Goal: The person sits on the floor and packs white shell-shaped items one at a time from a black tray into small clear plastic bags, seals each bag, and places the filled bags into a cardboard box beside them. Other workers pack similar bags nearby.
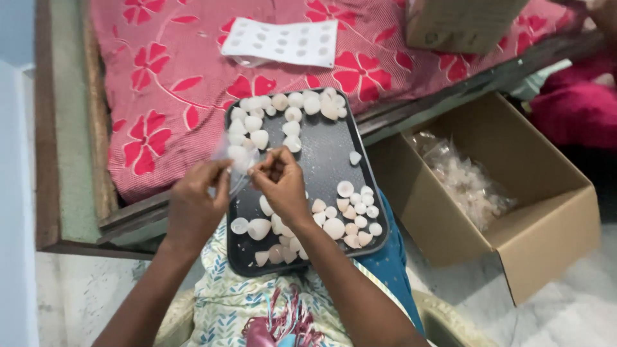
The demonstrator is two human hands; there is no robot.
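From the head view, the left hand (196, 202) and right hand (283, 183) each pinch a small clear bag (239, 168) over the black tray's (321, 154) left edge, best kept taut above the pale cone shells (334, 228), the open cardboard box (546, 238) lying well right.

A bed (71, 128) with a worn wooden frame carries a pink mattress cover (180, 58) printed with red flowers. Beside it, an open cardboard box (546, 238) sits on pale marble floor (578, 315), in soft even light.
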